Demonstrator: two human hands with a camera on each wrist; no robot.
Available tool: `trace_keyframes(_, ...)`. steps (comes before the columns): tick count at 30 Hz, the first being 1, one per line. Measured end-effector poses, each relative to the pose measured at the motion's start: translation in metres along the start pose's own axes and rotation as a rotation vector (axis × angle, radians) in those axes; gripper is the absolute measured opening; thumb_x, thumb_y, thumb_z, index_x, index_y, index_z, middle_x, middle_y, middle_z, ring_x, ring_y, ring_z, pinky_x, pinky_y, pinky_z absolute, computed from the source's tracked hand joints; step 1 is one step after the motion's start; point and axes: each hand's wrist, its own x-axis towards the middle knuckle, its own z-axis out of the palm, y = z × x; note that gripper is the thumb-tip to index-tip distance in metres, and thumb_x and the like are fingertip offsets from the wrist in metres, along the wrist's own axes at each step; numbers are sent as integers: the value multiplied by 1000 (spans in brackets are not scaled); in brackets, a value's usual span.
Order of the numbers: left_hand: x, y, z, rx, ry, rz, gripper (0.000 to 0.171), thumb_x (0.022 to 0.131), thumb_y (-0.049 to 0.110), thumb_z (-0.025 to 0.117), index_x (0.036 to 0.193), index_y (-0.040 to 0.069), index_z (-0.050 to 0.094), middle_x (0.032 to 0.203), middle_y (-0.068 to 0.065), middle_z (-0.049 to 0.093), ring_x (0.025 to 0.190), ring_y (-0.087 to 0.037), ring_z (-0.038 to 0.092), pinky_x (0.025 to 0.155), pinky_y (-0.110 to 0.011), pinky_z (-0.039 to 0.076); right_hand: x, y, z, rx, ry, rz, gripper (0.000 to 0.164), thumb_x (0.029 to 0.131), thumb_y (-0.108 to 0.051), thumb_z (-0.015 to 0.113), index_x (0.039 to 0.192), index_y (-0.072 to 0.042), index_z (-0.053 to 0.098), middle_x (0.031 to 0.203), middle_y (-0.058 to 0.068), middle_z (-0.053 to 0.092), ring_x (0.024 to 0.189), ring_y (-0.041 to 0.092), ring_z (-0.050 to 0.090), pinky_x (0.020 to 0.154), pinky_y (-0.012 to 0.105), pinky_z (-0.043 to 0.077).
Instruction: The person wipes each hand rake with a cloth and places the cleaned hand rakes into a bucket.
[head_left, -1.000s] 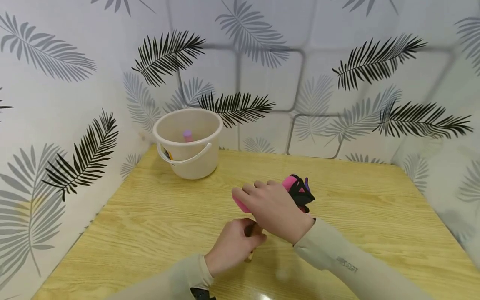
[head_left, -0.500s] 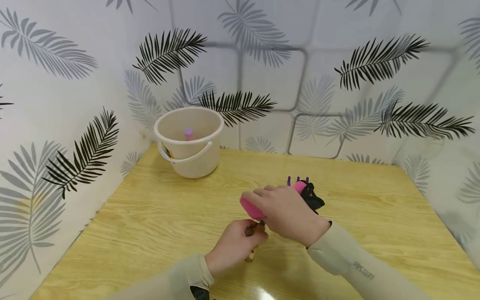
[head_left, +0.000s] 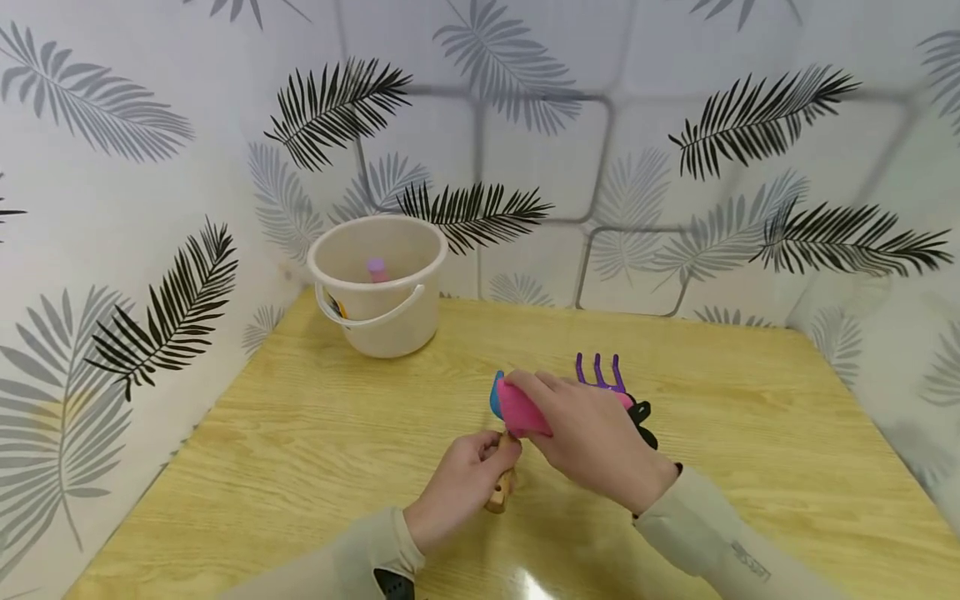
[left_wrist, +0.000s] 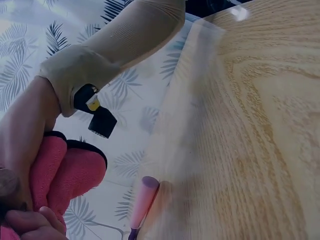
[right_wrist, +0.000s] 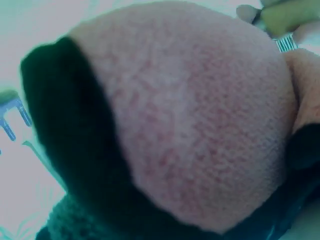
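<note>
My left hand grips a short wooden handle with a hole near its lower end, just above the table. Over the tool's upper part, my right hand holds a fuzzy pink cloth with black trim. Past the cloth's left edge shows the tool's blue head; the rest of it is covered. In the left wrist view the pink cloth hangs in folds by the left fingers. Close up, its bulging pink surface fills the right wrist view.
Behind the right hand lies a hand rake with purple tines; its pink handle shows in the left wrist view. A cream bucket stands at the back left with a purple-topped pink handle inside. Patterned walls border the wooden table.
My right hand has moved right and slightly down with the cloth, baring the blue head. The rake's tines have come into fuller view. My left hand stays nearly in place on the wooden handle.
</note>
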Motion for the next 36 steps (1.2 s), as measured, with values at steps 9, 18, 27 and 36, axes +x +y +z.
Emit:
trace_keyframes(9,-2,1,2,-35,17,7,28,99,28,49,87,4,56,64,-3,55,53,-9,40,43,-19,41,-6,15,3,-37,83,86,61,77,-24,78,130,-17,49,110,4,65,80,20,62,53,38,55)
trace_keyframes(18,-3,3,0,-46,0,38,30,102,25,43,95,0,59,68,-9,57,50,-10,45,40,-17,37,-9,3,2,19,65,52,59,77,-24,77,131,-20,50,111,6,65,84,19,63,49,36,54)
trace_keyframes(27,-5,9,-1,-20,-25,20,30,100,29,49,98,1,57,65,-6,59,45,-10,39,39,-18,35,-2,37,-1,9,41,198,60,79,-24,76,132,-17,47,106,4,63,77,19,60,57,42,57)
trace_keyframes(36,2,11,-5,-140,24,-63,24,93,14,55,109,-4,49,75,-10,65,42,-16,53,34,-18,44,-4,37,-5,89,37,220,60,80,-29,75,132,-16,49,113,5,61,73,18,56,58,38,54)
